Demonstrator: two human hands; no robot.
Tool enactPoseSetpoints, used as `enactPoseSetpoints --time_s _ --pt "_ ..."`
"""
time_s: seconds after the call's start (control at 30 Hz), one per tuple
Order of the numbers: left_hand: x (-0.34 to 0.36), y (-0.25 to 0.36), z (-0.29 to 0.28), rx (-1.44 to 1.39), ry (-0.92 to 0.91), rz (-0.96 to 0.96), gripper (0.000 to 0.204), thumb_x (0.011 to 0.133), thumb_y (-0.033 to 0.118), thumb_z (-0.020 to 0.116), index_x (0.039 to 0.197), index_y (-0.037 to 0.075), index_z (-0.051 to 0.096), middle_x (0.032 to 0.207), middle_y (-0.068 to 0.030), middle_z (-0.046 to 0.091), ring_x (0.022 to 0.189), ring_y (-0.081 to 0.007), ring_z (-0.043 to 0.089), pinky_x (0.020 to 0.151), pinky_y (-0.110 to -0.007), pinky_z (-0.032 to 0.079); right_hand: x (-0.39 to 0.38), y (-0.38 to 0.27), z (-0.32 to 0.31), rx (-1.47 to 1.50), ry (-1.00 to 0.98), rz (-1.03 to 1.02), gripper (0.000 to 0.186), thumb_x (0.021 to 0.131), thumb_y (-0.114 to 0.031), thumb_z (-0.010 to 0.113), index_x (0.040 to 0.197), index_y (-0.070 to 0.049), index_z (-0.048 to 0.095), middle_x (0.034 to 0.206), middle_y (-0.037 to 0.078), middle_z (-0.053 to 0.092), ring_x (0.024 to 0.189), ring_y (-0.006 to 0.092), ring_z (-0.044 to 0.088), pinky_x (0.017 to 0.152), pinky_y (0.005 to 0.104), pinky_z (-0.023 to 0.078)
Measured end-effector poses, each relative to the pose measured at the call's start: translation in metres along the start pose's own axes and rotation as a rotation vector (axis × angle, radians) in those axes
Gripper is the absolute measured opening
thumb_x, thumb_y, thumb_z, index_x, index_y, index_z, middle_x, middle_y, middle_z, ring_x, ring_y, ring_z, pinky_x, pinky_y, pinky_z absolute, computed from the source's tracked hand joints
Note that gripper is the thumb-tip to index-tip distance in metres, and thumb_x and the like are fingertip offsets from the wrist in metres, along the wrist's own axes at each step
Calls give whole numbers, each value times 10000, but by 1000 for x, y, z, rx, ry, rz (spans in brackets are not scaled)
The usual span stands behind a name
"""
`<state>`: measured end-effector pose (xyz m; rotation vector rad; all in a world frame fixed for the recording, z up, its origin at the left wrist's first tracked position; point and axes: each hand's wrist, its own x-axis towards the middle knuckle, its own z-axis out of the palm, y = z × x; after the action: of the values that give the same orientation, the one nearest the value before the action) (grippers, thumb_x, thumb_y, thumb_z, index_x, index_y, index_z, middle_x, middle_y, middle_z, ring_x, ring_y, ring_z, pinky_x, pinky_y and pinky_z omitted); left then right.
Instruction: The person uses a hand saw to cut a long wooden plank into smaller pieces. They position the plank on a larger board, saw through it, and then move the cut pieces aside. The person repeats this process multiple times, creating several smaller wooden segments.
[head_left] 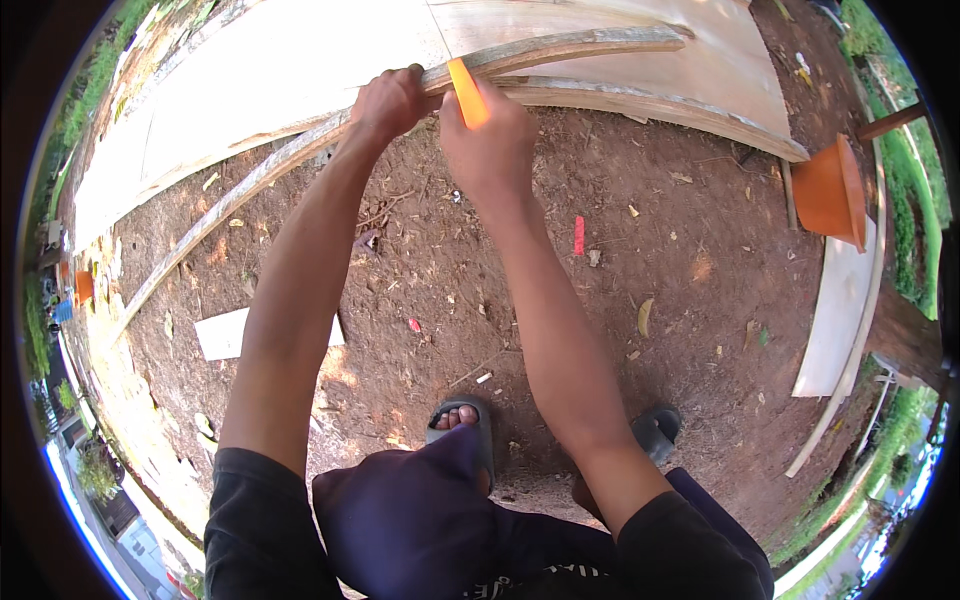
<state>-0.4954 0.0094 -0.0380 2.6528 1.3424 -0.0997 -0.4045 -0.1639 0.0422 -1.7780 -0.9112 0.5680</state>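
Note:
My left hand [390,105] is closed on a long, weathered wooden strip [250,185] that runs diagonally up to the right across the edge of pale plywood boards [190,80]. Just right of it, my right hand [488,145] grips a flat orange object [466,92], which lies across the strip at an angle. The part of that object under my fingers is hidden, so I cannot tell exactly what it is. A second, layered wooden edge [660,100] curves away to the right beneath the strip.
Orange pots [830,195] stand at the right and far left [85,288]. A pale board [830,330] lies along the right, near a wooden post [890,335]. A white offcut [222,333], a red scrap [579,235] and dry leaves lie on the dirt around my sandalled feet [455,420].

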Motion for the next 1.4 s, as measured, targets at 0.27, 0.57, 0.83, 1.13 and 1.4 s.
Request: enactPoseSetpoints --time_s 0.27,0.57,0.83,1.13,1.4 --pt "-6 2 -31 -32 -82 -87 474 903 479 692 1066 35 648 937 -170 734 870 -319 715 778 -457 556 -64 11 -20 139 84 -38 273 941 -112 669 1173 27 697 869 139 739 697 140 661 660 322 533" --pt "1 -8 -17 11 -121 -61 574 876 620 684 1041 71 648 873 -162 733 808 -309 716 743 -446 568 -129 32 -46 157 81 -76 334 949 -86 666 1256 46 661 962 128 745 823 125 687 742 304 555" --pt "15 -3 1 -7 78 43 575 887 614 676 1053 64 639 858 -153 723 787 -322 709 743 -455 569 45 7 20 -17 73 -114 201 932 -170 648 941 29 664 705 205 647 573 309 604 578 398 482" --pt "1 -18 -8 57 31 3 639 841 693 657 1034 85 623 870 -136 712 807 -313 700 735 -451 551 -115 52 -25 209 90 -106 329 947 -106 679 1249 24 671 946 118 738 769 111 658 696 288 539" --pt "7 -14 -12 59 -1 8 673 846 702 642 1026 53 637 898 -172 728 870 -339 712 774 -472 552 -72 74 0 141 177 -323 383 899 -50 681 1274 20 645 1069 184 745 841 247 761 717 317 600"
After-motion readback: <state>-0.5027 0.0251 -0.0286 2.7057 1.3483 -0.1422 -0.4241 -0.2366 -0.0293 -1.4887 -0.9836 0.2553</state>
